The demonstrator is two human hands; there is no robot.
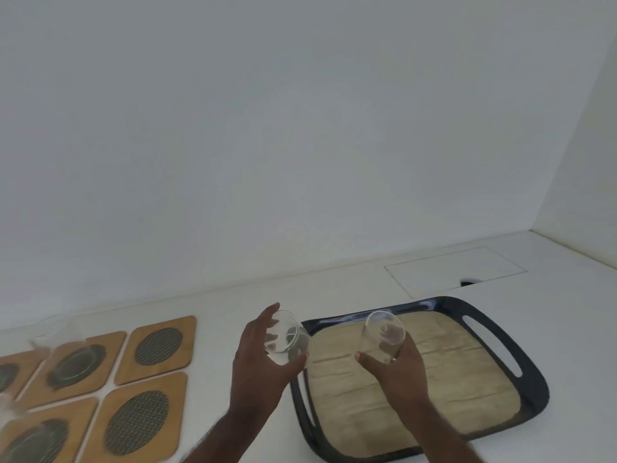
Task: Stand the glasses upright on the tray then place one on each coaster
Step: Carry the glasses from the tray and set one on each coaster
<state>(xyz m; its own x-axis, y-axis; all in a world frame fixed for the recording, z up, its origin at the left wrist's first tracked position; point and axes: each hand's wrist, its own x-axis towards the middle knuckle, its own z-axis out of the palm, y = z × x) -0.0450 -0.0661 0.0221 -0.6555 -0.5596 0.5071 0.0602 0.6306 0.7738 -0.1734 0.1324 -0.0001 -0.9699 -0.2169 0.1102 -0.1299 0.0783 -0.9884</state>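
My left hand (258,365) grips a clear glass (283,335), held above the white counter just left of the tray's edge. My right hand (397,369) grips a second clear glass (384,334) over the tray's woven mat. The dark tray (521,349) with handle slots lies at the right. Several wooden coasters with dark mesh ovals lie at the left; the back right one (158,345) and the front right one (138,422) are bare. A glass (58,335) stands on the coaster behind them, and another glass (10,412) shows blurred at the far left edge.
A white wall rises behind the counter and at the right. A flush rectangular panel (454,269) with a small dark hole (467,283) sits in the counter behind the tray.
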